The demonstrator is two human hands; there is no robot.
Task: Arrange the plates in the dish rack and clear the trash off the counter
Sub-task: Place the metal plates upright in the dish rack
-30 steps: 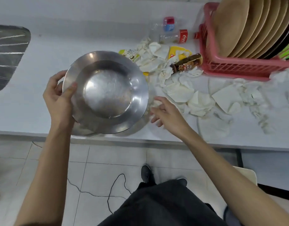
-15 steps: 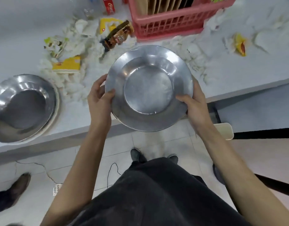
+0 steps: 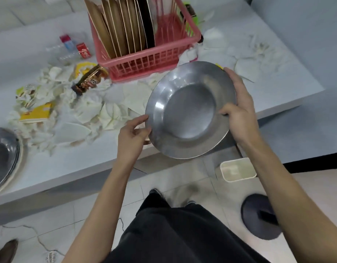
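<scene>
The person stood at the desk (image 3: 68, 160) with a steel plate (image 3: 190, 112) held up in the air. It was tilted towards them, just in front of the pink dish rack (image 3: 144, 59) and not yet in it. The right hand (image 3: 239, 109) gripped the plate's right rim, thumb laid over the inner face and fingers (image 3: 230, 73) curled round the far edge. The left hand (image 3: 133, 133) was at the opposite rim with thumb and forefinger loosely bent against the metal. From where I stood I could not tell whether they pinched it or only steadied it.

By my reckoning the job was somewhere in the middle. A row of brown plates (image 3: 122, 25) already stood on edge in the left part of the rack, with open slots to their right. A stack of steel plates (image 3: 2, 160) waited at the left end of the desk. None of the trash had been dealt with. Crumpled tissues (image 3: 91, 109) lay spread in front of and beside the rack, along with a brown bottle (image 3: 89, 80), a yellow packet (image 3: 37, 112) and clear plastic bottles (image 3: 74, 50). A pale bin (image 3: 238, 168) sat on the floor below the desk's edge
</scene>
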